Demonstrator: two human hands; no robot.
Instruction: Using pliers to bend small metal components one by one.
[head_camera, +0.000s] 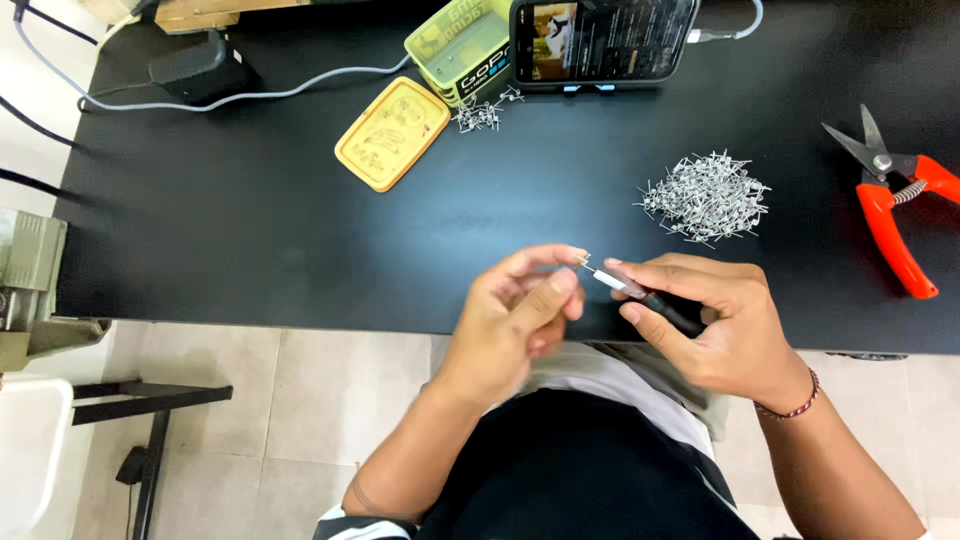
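Low in the middle of the frame, both hands work just above the near edge of the black worktop (250, 230). The left hand (515, 315) pinches a tiny metal wire piece (583, 260) between thumb and forefinger, its grip clenched on it. The right hand (715, 325) grasps a slim tool with a black handle and a silvery tip (640, 292), the tip touching the wire piece; what kind of tool it is I cannot tell for sure from this angle.

Right of centre, above the right hand, lies a loose pile of small metal wire pieces (706, 196) straight on the worktop. A smaller cluster of wire pieces (482, 113) sits at upper centre, just beside a green tin (458, 45). The tin stands open, and its inside looks bare, though only part of it shows. Its yellow lid (392, 132) lies flat to the lower left of it, inner side up, holding nothing.

At the top edge a phone (603, 40) leans with its screen lit, a cable plugged in at its right. Orange-handled snips (892, 205) lie at the far right. A black power adapter (198, 70) with a grey cable sits at upper left.
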